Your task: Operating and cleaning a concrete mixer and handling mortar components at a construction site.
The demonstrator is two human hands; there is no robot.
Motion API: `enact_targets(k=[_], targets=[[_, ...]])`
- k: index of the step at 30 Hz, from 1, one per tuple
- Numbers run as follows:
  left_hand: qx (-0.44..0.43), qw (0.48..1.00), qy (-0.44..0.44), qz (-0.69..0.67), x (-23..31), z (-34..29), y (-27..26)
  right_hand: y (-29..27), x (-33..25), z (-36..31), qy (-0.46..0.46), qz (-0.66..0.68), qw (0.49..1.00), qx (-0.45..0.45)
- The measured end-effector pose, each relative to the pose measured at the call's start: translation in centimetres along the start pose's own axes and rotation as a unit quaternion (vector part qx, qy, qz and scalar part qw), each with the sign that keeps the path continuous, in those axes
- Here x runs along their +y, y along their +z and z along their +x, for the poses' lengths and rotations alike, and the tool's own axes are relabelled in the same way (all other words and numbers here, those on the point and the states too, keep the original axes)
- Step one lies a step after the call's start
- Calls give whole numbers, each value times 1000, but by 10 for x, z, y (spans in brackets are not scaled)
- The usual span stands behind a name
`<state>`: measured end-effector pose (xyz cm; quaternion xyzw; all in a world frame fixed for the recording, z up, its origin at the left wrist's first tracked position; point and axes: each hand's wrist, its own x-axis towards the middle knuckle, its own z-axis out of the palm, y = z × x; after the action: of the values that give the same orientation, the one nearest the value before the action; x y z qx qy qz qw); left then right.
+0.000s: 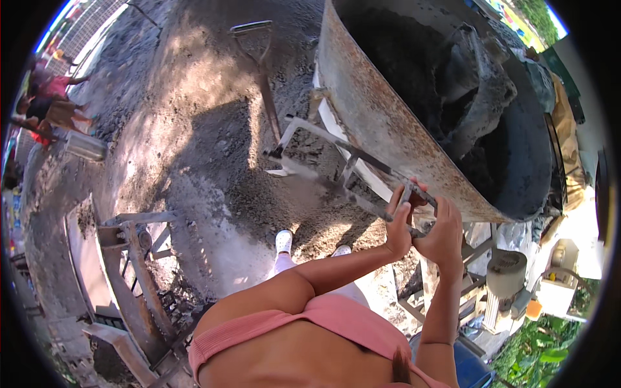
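Note:
A long grey metal frame (369, 159) with crossbars, its kind unclear, juts from my hands toward the far left. Its far end hangs above the grit on the ground, and part of it is blurred. My left hand (398, 234) closes around its near end. Beside it, my right hand (442, 234) also grips that end, fingers curled over the bar. Just beyond the frame stands a large rusty mixer drum (381, 97), its mixing blade (482, 90) coated in grey cement. A shovel (266, 90) stands in the grey mix, handle up, left of the drum.
Metal-framed equipment (132, 278) stands at the lower left. A motor (506, 271) sits below the drum at the right, near a blue barrel (471, 365). Several people (55, 107) are at the far left. Loose grey mix covers the ground around my white clogs (284, 241).

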<state>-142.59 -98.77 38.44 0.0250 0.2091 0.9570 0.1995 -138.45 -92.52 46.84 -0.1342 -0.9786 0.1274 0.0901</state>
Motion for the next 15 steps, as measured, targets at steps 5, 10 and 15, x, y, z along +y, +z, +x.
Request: enact_targets(k=[5,10,15], targets=[[20,995,-36,90,-19,27,16,6,27,19,57,32,998,-13],[59,968,-243,-9,-9,35,3,-7,-6,11,161,-8,987,-24],[-36,997,56,47,20,0,16,-14,-11,11,-43,6,998,41]])
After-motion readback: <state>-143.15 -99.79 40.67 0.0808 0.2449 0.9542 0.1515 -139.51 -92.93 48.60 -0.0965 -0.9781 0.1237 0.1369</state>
